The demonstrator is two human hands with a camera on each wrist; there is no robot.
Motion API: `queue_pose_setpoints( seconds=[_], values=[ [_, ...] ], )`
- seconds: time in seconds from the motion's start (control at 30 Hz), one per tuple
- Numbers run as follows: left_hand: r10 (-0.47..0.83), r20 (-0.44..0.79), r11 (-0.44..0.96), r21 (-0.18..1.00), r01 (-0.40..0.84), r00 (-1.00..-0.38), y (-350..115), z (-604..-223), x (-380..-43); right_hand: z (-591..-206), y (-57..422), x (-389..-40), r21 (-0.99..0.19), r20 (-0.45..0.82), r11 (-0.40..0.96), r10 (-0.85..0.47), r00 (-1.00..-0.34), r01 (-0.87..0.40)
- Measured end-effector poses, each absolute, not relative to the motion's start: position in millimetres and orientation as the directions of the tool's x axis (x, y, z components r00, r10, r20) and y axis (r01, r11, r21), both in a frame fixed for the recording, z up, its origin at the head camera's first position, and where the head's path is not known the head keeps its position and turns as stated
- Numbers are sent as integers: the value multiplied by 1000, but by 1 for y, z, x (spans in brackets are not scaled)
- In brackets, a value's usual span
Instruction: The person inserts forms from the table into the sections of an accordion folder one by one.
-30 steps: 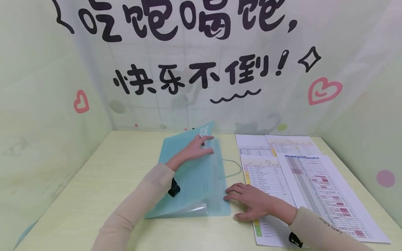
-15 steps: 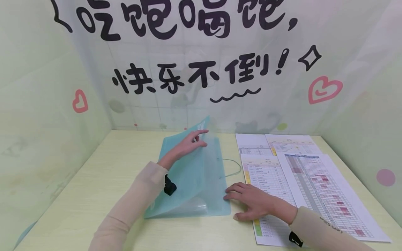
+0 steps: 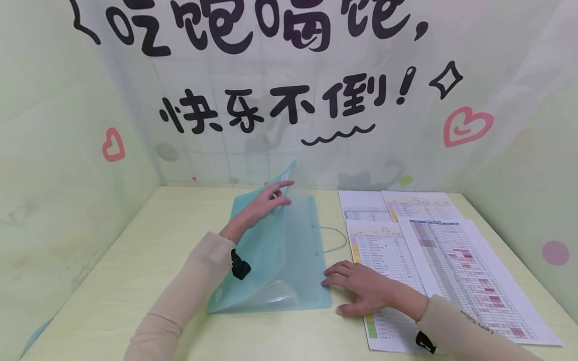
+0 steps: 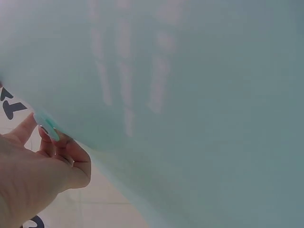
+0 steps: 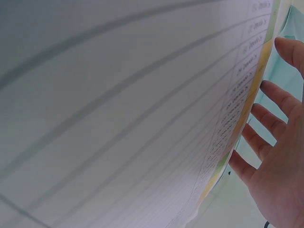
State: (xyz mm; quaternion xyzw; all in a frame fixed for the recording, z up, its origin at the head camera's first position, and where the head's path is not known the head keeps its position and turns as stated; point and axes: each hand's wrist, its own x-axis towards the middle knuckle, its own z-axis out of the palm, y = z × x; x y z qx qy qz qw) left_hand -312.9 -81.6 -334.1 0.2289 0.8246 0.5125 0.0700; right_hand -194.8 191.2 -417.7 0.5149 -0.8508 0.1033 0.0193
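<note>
A translucent teal plastic folder [image 3: 304,271] lies on the table, its cover [image 3: 259,260] lifted on the right side and tilted up towards the left. My left hand [image 3: 264,201] reaches over the cover and pinches its free edge near the far corner. In the left wrist view the thumb and curled fingers of that hand [image 4: 47,173] grip the edge beside a small tab. My right hand [image 3: 363,288] rests with spread fingers, their tips at the folder's lower right edge. A thin elastic loop [image 3: 345,240] sticks out from the folder's right side.
Several printed sheets overlap on the right of the table: a coloured table sheet [image 3: 381,250] partly under my right forearm, a larger chart [image 3: 478,296], and two [image 3: 361,203] farther back. Fabric walls [image 3: 235,160] close off the table's back and sides.
My left hand has moved left and slightly up with the cover edge, so the folder stands wider open and more of its inside shows. The right hand has stayed in place.
</note>
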Motion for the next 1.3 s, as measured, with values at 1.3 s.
queue_pose_setpoints(
  seconds=[1.3],
  values=[
    [477, 117, 412, 846, 339, -871, -75, -338, -313, -389, 218, -207, -162, 247, 539, -789, -563, -826]
  ],
)
